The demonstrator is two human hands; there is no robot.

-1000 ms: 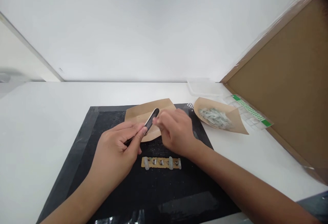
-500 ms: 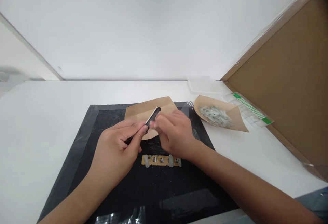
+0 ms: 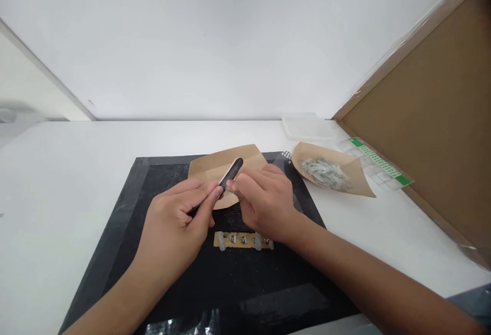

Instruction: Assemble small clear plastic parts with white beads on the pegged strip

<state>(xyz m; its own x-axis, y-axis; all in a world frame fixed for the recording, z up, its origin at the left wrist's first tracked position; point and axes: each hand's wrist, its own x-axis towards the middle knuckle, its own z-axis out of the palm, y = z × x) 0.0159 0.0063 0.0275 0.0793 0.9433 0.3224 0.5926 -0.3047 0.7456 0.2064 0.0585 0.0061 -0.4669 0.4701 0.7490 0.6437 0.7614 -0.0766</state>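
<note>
Between the thumb and fingers of my left hand (image 3: 178, 217) is a nail file (image 3: 231, 174), dark on its face with a pale edge. It points up and to the right, its rounded end free. My right hand (image 3: 264, 197) is closed in a pinch right beside the file, thumb and fingertips close to its face. Whatever those fingertips hold is too small or hidden to make out. Below both hands, a yellowish strip (image 3: 238, 240) lies on the black mat (image 3: 215, 284), bearing small shiny metal pieces and a few translucent pieces.
A brown paper sheet (image 3: 207, 166) lies behind my hands. To the right, a brown paper tray (image 3: 362, 179) holds a heap of translucent pale pieces (image 3: 324, 172). Beyond it are a clear plastic piece with a green grid (image 3: 379, 158), a clear lid (image 3: 307, 128) and a cardboard panel (image 3: 429, 120).
My hands keep nearly the same pose around the nail file, with my right fingertips shifted slightly along it. The whole view has drifted a little, moving the objects slightly rightward.
</note>
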